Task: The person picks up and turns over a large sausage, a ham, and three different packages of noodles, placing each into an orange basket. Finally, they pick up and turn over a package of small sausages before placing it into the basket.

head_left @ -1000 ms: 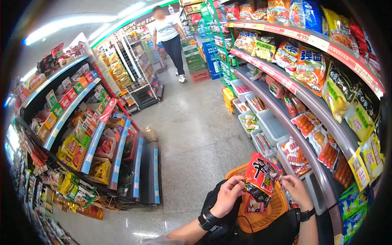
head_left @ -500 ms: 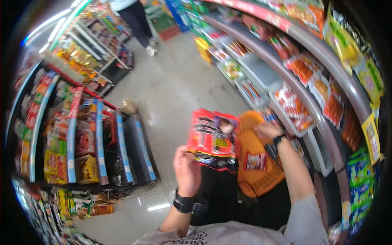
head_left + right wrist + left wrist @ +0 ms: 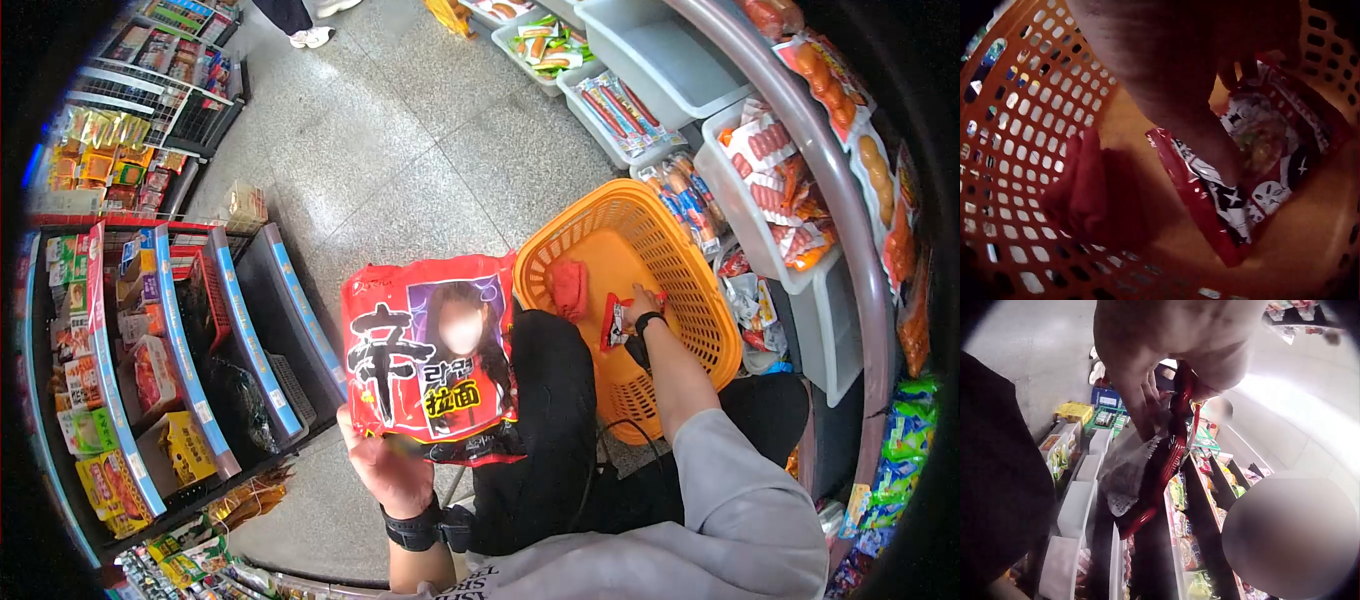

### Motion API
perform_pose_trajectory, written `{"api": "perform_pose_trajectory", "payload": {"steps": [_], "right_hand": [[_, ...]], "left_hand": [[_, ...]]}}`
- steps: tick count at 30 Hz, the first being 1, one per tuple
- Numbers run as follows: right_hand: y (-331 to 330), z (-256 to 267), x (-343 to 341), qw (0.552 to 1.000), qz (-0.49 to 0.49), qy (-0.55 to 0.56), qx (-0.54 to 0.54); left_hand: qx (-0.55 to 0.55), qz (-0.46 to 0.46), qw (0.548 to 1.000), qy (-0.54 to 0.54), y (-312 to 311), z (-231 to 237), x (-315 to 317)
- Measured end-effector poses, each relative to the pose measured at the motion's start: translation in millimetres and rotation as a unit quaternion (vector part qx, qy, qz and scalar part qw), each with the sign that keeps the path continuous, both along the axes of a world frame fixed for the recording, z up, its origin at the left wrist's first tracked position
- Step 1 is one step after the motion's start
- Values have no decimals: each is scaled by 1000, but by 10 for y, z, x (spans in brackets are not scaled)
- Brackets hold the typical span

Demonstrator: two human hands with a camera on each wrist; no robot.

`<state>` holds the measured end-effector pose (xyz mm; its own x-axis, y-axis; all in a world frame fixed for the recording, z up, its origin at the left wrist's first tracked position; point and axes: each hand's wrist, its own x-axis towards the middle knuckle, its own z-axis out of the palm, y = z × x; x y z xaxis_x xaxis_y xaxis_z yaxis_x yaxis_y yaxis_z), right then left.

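My left hand [image 3: 392, 472] grips a large red instant noodle packet [image 3: 400, 290] by its lower left edge, its printed front facing up. In the left wrist view the silvery back of this noodle packet [image 3: 1132, 472] shows under the fingers. My right hand [image 3: 645, 303] is down inside an orange plastic basket [image 3: 735, 345], on a small red-and-white food packet [image 3: 1266, 194]. The thumb presses over one side of that packet and the fingers reach its far side. Beside it on the basket floor lies a folded red cloth-like thing [image 3: 1094, 200].
Shelves with grey bins [image 3: 690, 70] of packed sausages [image 3: 625, 110] curve along the right. A lower shelf rack [image 3: 215, 350] of packaged goods stands at left. Tiled floor [image 3: 400, 130] lies between them, with another person's shoe [image 3: 312, 38] at the top.
The noodle packet, once in front of both hands, is now with my left hand at the left. My right hand has moved into the basket and onto the small packet. The view has tilted down.
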<state>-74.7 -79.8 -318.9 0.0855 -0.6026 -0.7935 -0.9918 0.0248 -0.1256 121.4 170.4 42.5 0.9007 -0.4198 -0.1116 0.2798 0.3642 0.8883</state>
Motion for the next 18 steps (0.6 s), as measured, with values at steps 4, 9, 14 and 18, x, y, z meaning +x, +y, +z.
{"api": "perform_pose_trajectory", "payload": {"steps": [4,9,14,18], "right_hand": [[202,-151,-180,991,122,41,-30],[259,272,-191,958,256,127,4],[425,-399,-428,985,157,67,18],[325,47,-243,988,146,-24,-33]], "left_hand": [[33,-6,999,18,-46,-88,36],[44,-9,999,-1,-124,-87,-25],[-7,-105,994,-34,33,-150,-6],[-35,-61,998,1,-174,56,-183]]}}
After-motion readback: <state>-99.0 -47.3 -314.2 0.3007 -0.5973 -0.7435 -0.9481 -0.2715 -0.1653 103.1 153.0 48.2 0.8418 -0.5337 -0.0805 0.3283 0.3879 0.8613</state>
